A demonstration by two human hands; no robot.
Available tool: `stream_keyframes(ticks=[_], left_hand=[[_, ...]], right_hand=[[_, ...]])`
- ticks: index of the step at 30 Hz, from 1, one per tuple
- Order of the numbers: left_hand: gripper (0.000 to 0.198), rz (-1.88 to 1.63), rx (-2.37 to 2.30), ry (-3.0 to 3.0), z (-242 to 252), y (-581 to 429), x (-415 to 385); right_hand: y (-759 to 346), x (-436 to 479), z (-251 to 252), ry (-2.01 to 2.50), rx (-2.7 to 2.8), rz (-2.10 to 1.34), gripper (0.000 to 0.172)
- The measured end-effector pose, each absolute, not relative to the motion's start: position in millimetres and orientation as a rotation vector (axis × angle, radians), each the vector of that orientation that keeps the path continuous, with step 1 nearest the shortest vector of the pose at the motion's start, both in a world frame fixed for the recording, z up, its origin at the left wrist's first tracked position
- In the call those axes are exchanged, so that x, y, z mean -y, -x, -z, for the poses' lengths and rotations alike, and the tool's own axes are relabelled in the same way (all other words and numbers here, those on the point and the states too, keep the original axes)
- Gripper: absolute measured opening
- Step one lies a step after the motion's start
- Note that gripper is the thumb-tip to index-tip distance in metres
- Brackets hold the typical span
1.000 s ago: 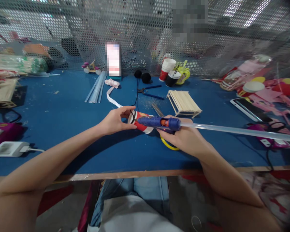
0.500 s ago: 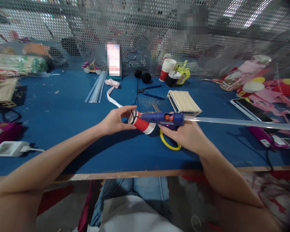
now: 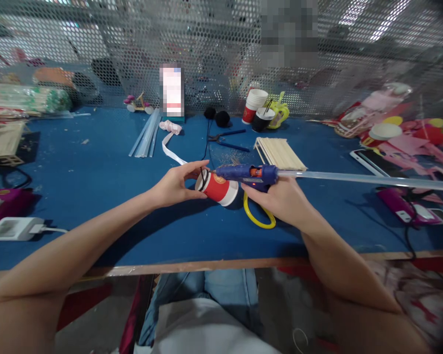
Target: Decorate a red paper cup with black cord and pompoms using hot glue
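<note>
A red and white paper cup point(image 3: 221, 191) lies tilted over the table, its rim toward the left. My left hand point(image 3: 175, 184) grips it at the rim end, thumb below and fingers above. A black cord point(image 3: 204, 181) runs across that end. In my right hand point(image 3: 286, 199) is a blue glue gun point(image 3: 243, 173), its nozzle close to the upper side of the cup near my left fingers; whether it touches I cannot tell. A long clear glue stick point(image 3: 354, 178) sticks out of its back. Yellow-handled scissors point(image 3: 260, 221) lie under the gun, partly hidden.
Pliers point(image 3: 225, 139), a slatted wooden stick piece point(image 3: 282, 153), white ribbon point(image 3: 172, 150) and clear glue sticks point(image 3: 145, 135) lie beyond my hands. Stacked paper cups point(image 3: 254, 105) and a phone point(image 3: 173, 91) stand near the mesh panel. A white adapter point(image 3: 15, 228) is at left.
The glue gun has risen slightly over the cup, and more of the cup's printed side shows. My left hand keeps its hold.
</note>
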State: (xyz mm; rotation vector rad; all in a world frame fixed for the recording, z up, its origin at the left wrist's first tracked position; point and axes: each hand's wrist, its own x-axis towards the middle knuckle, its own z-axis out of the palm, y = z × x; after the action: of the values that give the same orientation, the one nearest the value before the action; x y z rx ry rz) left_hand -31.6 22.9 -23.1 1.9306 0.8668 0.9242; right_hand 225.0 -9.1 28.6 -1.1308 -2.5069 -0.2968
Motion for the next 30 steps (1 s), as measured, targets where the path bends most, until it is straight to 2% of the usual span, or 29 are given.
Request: stream_keyframes(ticks=[10,16,23,25,30], left_hand=[[0.080,-0.930,-0.863,-1.928,22,31,-23],[0.082,-0.926,-0.865,-1.953,23,32,-23],[0.083,-0.932,-0.874,-1.938,23,33,-23],[0.083,-0.932,-0.896,-1.933,23,33,-23],[0.083,-0.935,-0.946,-1.948,23,33,-24]], right_hand=[[-227,10,-33,1.045,2.598,0.435,0.036],[-225,10,-31,1.092,2.494,0.172,0.032],[-225,12,-41,1.350,2.057,-0.486,0.026],[-231,5,-43,1.413,1.937,-0.562,0.024],[-266,-33,-40,1.671,1.706,-0.188,0.039]])
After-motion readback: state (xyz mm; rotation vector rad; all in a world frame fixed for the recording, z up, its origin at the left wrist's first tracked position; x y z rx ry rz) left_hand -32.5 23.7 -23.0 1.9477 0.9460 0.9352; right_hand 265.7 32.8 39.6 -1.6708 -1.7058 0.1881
